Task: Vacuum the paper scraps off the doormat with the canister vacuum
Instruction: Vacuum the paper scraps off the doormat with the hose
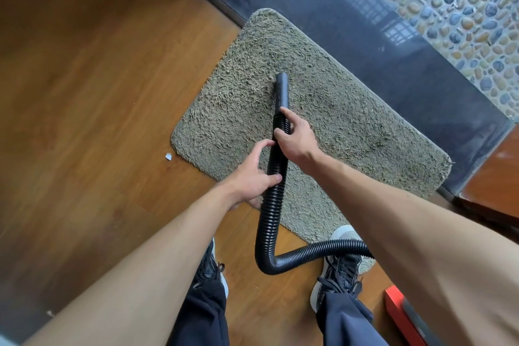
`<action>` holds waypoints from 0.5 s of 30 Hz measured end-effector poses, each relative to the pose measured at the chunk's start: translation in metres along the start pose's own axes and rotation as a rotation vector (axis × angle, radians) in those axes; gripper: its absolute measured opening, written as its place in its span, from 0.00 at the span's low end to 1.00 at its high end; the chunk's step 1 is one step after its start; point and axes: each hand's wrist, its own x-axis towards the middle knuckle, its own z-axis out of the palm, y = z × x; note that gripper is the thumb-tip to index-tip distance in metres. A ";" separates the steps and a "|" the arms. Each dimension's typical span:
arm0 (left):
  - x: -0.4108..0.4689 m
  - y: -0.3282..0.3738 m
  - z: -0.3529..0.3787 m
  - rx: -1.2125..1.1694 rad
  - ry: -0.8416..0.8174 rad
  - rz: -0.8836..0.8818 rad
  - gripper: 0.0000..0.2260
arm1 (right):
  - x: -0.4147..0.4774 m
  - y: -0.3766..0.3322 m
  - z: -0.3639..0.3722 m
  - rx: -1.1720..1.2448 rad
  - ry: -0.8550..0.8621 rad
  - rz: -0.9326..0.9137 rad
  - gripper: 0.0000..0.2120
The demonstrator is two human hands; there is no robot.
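Hose (273, 205) in both my hands, black and ribbed, looping down from my grip to a bend between my feet and then running off to my right under my forearm. My right hand (295, 140) is curled round it just behind the smooth black nozzle (281, 90), with the forefinger laid forward along the top. My left hand (252, 177) grips the ribbed part lower down, thumb on the near side and fingers wrapped behind. The nozzle points away from me, its tip down at the pile near the middle of the shaggy grey-beige doormat (351, 121). One white paper scrap (168, 156) lies on the wooden floor (84, 93), just off the mat's left corner. My right shoe (339, 264) has its toe on the mat's near edge; my left shoe (210, 264) stands on the wood. Beyond the mat runs a dark stone threshold (393, 50), then pebbled paving (463, 8). A red-edged thing (398, 312) sits at the lower right, cut off by the frame, and I cannot tell what it is.
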 end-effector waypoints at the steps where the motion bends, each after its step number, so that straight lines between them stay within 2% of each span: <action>1: -0.002 -0.002 0.001 -0.004 -0.004 -0.004 0.30 | -0.003 0.003 0.001 0.002 0.000 0.006 0.28; 7: -0.009 -0.008 0.000 -0.026 -0.001 -0.017 0.30 | -0.012 0.004 0.011 0.054 -0.001 0.004 0.33; 15: -0.026 -0.033 0.007 -0.041 -0.011 -0.036 0.30 | -0.037 0.014 0.017 0.105 -0.096 0.044 0.31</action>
